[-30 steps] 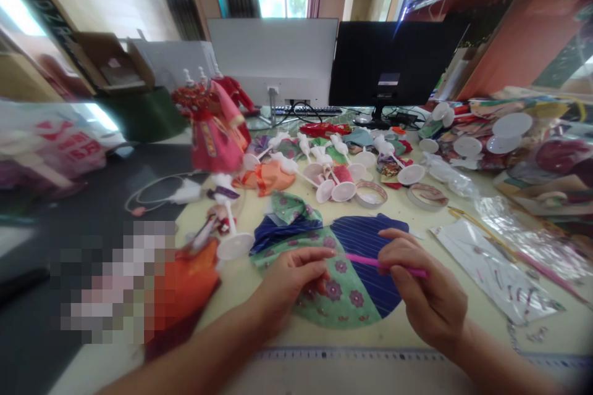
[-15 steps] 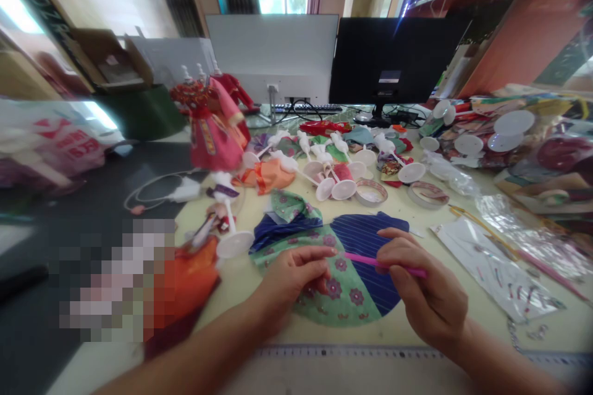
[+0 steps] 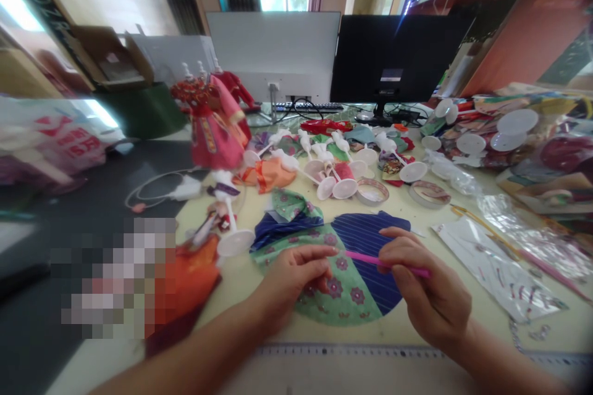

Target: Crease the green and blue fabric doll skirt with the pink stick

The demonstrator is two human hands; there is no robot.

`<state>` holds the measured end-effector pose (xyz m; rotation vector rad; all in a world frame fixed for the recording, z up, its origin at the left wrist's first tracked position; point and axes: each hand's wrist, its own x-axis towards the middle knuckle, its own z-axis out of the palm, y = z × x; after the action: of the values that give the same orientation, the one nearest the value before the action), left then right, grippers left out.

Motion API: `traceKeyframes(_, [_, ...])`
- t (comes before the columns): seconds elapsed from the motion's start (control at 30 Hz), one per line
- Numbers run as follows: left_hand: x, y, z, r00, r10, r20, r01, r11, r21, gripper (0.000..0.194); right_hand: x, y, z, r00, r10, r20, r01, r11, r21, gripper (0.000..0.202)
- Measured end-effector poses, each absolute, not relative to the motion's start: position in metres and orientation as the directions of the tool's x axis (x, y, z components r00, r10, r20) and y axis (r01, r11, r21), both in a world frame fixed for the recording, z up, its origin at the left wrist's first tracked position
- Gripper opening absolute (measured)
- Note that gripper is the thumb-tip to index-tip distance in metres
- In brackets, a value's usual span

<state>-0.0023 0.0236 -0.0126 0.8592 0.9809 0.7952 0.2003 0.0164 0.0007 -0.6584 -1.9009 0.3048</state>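
My right hand (image 3: pixel 430 287) is closed round a slim pink pen-like stick (image 3: pixel 364 257), which points left over the cloth. Close to its tip is my left hand (image 3: pixel 296 274), thumb and fingers drawn together; anything between them is too small to make out. Beneath both hands lies a small doll-sized garment, its green flowered skirt panel (image 3: pixel 354 302) spread flat beside a dark blue striped panel (image 3: pixel 365 231). The upper part of the garment, in matching green print (image 3: pixel 291 203), is bunched at the back left.
Several white doll stands (image 3: pixel 236 243) and small garments lie behind. Two tape rolls (image 3: pixel 372 192) sit mid-table. A clear packet (image 3: pixel 500 274) and yellow tool (image 3: pixel 486 231) are at right, orange cloth (image 3: pixel 189 278) at left. A ruler (image 3: pixel 352 352) runs along the front. Monitors (image 3: pixel 398 62) stand at the back.
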Motion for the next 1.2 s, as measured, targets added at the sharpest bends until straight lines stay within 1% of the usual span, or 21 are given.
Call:
traceKeyframes(0.33, [-0.004, 0.022, -0.013, 0.369, 0.868, -0.334, -0.171, 0.416, 0.893, 0.025, 0.200, 0.017, 0.002, -0.277, 0.567, 0.776, 0.313, 0.816, -0.485, 0.025])
traceKeyframes(0.43, [-0.004, 0.022, -0.011, 0.337, 0.878, -0.340, -0.104, 0.394, 0.913, 0.021, 0.203, 0.018, 0.001, -0.268, 0.569, 0.777, 0.303, 0.816, -0.493, 0.027])
traceKeyframes(0.57, [-0.005, 0.024, -0.009, 0.273, 0.903, -0.331, 0.047, 0.332, 0.942, 0.018, 0.206, 0.021, 0.002, -0.210, 0.557, 0.803, 0.304, 0.818, -0.488, 0.024])
traceKeyframes(0.67, [-0.006, 0.025, -0.007, 0.243, 0.919, -0.311, 0.089, 0.298, 0.950, 0.017, 0.207, 0.025, 0.006, -0.178, 0.554, 0.813, 0.343, 0.809, -0.477, 0.022])
traceKeyframes(0.77, [-0.006, 0.026, -0.006, 0.229, 0.927, -0.297, 0.100, 0.281, 0.954, 0.016, 0.209, 0.027, 0.013, -0.222, 0.540, 0.812, 0.366, 0.818, -0.444, 0.024])
traceKeyframes(1.0, [-0.007, 0.026, -0.007, 0.255, 0.932, -0.259, 0.100, 0.241, 0.965, 0.015, 0.214, 0.003, 0.011, -0.437, 0.524, 0.731, 0.357, 0.847, -0.394, 0.029])
traceKeyframes(1.2, [-0.007, 0.027, -0.011, 0.279, 0.931, -0.235, 0.079, 0.222, 0.972, 0.012, 0.212, -0.010, 0.009, -0.508, 0.478, 0.717, 0.325, 0.877, -0.354, 0.027])
